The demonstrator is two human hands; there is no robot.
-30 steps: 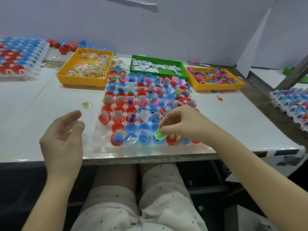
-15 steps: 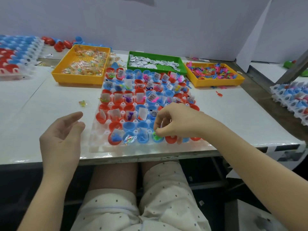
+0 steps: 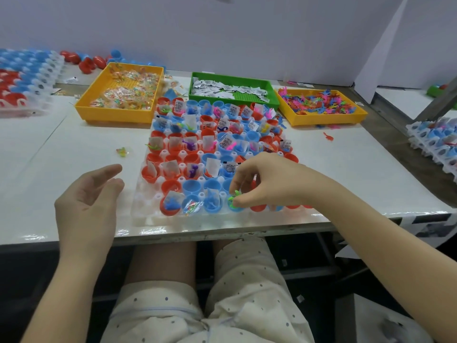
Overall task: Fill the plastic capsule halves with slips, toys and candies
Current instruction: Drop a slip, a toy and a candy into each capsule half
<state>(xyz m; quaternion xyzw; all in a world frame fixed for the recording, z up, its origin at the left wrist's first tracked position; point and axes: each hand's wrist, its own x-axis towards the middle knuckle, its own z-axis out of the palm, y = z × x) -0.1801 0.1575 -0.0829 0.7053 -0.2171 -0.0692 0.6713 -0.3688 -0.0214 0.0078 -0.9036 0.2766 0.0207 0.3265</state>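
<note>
While right grip (image 3: 267, 184) pinches green toy (image 3: 233, 197) over near-edge capsule (image 3: 235, 209) | left grip (image 3: 89, 204) spread

Left hand (image 3: 89, 201): holds nothing, palm turned inward toward the right, fingers loosely extended and relaxed, thumb on top. Left forearm comes up from bottom-left, bare, wrist roughly in line with it. Right hand (image 3: 269, 184): palm down, knuckles up, fingers curled, thumb and index tips pinch a small green toy (image 3: 233, 198). Right forearm runs in diagonally from bottom-right, bare. The 2 hands are well apart. Person is seated, 2 thighs visible between the arms.
</note>
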